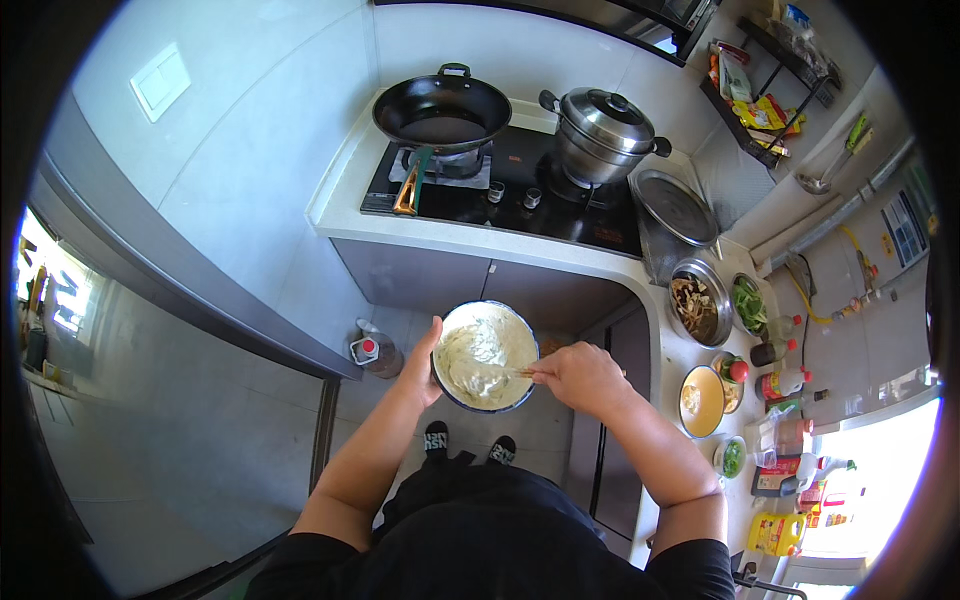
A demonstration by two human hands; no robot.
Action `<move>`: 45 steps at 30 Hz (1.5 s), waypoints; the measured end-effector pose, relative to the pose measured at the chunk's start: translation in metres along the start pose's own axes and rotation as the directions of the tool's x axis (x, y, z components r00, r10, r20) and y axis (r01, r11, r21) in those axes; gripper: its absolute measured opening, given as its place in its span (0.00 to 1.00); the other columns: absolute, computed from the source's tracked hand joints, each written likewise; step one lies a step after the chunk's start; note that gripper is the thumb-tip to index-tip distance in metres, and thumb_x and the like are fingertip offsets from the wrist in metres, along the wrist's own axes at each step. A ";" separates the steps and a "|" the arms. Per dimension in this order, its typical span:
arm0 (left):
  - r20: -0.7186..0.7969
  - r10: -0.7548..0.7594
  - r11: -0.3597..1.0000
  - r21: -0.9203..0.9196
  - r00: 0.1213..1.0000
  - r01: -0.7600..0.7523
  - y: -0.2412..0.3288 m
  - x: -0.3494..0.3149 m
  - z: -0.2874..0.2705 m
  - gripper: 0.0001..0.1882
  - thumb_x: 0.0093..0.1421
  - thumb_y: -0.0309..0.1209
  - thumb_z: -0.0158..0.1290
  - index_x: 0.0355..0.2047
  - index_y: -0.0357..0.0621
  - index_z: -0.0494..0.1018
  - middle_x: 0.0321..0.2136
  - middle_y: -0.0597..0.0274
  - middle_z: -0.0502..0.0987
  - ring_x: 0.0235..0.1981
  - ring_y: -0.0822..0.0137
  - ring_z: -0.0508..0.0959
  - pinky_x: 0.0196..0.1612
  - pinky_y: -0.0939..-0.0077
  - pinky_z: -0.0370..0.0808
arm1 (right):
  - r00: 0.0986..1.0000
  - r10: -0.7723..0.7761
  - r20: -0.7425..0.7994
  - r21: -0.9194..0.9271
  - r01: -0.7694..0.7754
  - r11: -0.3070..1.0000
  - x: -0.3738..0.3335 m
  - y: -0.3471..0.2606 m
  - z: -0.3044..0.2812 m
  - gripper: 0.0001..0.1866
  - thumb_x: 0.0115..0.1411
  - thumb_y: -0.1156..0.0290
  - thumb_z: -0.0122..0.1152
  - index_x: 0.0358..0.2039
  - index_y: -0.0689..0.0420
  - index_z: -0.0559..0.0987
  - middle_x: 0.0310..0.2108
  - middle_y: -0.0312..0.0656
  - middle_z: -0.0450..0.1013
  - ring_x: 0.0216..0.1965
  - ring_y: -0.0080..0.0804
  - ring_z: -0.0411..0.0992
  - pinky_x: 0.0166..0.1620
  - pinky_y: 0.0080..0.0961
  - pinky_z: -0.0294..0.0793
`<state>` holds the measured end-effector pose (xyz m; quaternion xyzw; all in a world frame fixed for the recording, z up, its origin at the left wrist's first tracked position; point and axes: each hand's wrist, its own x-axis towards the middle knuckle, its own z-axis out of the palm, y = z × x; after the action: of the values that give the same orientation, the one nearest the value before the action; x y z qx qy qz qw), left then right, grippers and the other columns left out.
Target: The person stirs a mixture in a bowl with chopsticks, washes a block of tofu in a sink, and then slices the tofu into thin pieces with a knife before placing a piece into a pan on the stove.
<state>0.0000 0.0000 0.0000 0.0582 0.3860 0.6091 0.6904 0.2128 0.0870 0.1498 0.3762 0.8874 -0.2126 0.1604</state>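
A white bowl with a dark blue rim is held in front of my body, over the floor. My left hand grips its left side, thumb up along the rim. Inside lies a pale, wet, lumpy flour mixture. My right hand is closed round thin wooden chopsticks at the bowl's right edge. Their tips are sunk in the mixture and hidden.
Ahead, a black wok and a lidded steel pot stand on the gas hob. Along the right counter are a steel bowl of sliced food, a yellow bowl and several bottles. A large bottle stands on the floor left.
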 end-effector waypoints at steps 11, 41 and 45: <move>0.134 -0.112 0.993 -0.004 0.985 0.114 0.009 -0.005 0.006 0.39 0.58 0.62 0.43 0.57 0.43 0.64 0.54 0.52 0.69 0.53 0.56 0.71 0.54 0.56 0.69 | 0.979 -0.125 -0.163 -0.373 0.056 0.926 0.017 0.022 -0.012 0.11 0.57 0.69 0.52 0.39 0.48 0.79 0.31 0.43 0.76 0.35 0.42 0.77 0.37 0.35 0.77; -0.032 -0.005 1.000 -0.024 0.999 0.004 -0.009 0.001 0.007 0.40 0.55 0.66 0.44 0.56 0.48 0.65 0.53 0.57 0.70 0.55 0.58 0.69 0.51 0.51 0.69 | 0.973 -0.215 0.078 -0.454 0.227 0.862 -0.003 0.015 0.011 0.09 0.56 0.71 0.52 0.36 0.55 0.78 0.33 0.46 0.76 0.35 0.43 0.77 0.36 0.36 0.78; -0.012 0.000 1.000 0.004 1.000 0.000 -0.020 0.001 0.011 0.39 0.57 0.63 0.45 0.56 0.44 0.64 0.53 0.56 0.70 0.53 0.59 0.71 0.53 0.57 0.68 | 0.967 -0.248 0.058 -0.344 0.253 0.904 -0.003 0.005 0.008 0.12 0.57 0.71 0.52 0.41 0.47 0.79 0.33 0.44 0.77 0.35 0.44 0.77 0.38 0.37 0.78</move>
<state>0.0226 0.0005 -0.0037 0.0560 0.3914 0.6086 0.6879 0.2190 0.0843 0.1429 0.2233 0.9508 -0.0732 0.2017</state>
